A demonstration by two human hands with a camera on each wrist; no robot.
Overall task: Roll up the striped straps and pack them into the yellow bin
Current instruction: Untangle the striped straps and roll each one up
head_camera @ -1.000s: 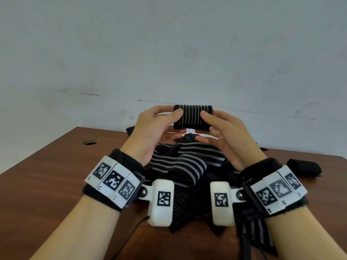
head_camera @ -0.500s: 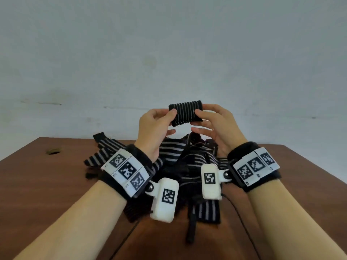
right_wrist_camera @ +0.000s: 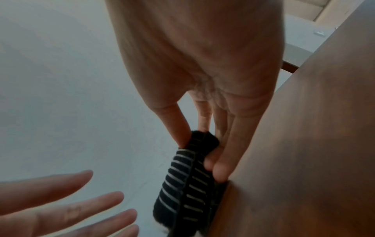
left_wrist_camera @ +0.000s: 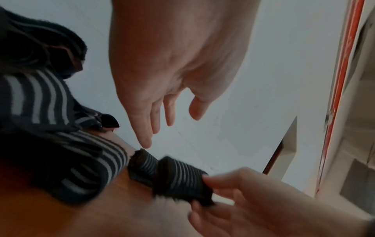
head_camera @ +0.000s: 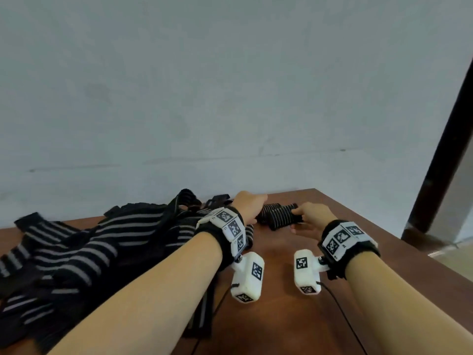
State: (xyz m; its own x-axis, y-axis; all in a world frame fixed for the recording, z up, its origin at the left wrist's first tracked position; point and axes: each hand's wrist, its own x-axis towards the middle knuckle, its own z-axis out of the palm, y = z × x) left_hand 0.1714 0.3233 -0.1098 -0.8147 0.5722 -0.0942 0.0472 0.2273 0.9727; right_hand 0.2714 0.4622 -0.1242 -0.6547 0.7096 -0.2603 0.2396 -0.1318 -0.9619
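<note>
Rolled strap (head_camera: pixel 281 218) lowered to table (head_camera: pixel 345 252), yellow bin out of view

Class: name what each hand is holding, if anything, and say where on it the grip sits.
The right hand pinches the rolled striped strap at its right end. The left hand is open and holds nothing.

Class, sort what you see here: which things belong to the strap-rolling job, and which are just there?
Part of the job:
- rolled strap, pinched by the right hand
- second rolled strap beside it on the table
- pile of loose striped straps
- left hand, fingers straight, holding nothing

Just there:
- wooden table
- grey wall

The yellow bin is not in view.
</note>
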